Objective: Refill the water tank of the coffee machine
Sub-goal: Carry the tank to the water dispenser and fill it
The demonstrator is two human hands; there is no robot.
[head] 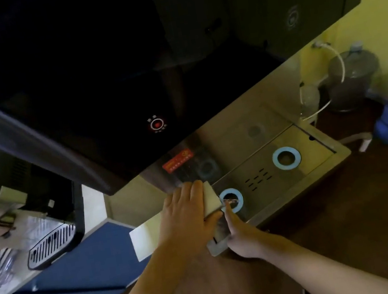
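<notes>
A clear water tank with a pale top part sits between my hands at the front left corner of a steel water dispenser's drip tray. My left hand lies over the tank's pale top and grips it. On the tank's right side my right hand holds it, with a finger pointing up at the near blue ring. The black coffee machine stands on the counter to the left, apart from the tank. Whether water is flowing into the tank I cannot tell.
The dispenser's dark front panel with a lit red button hangs overhead. A second blue ring sits further right on the tray. Large water bottles stand on the floor at right. Blue cabinet fronts lie below the counter.
</notes>
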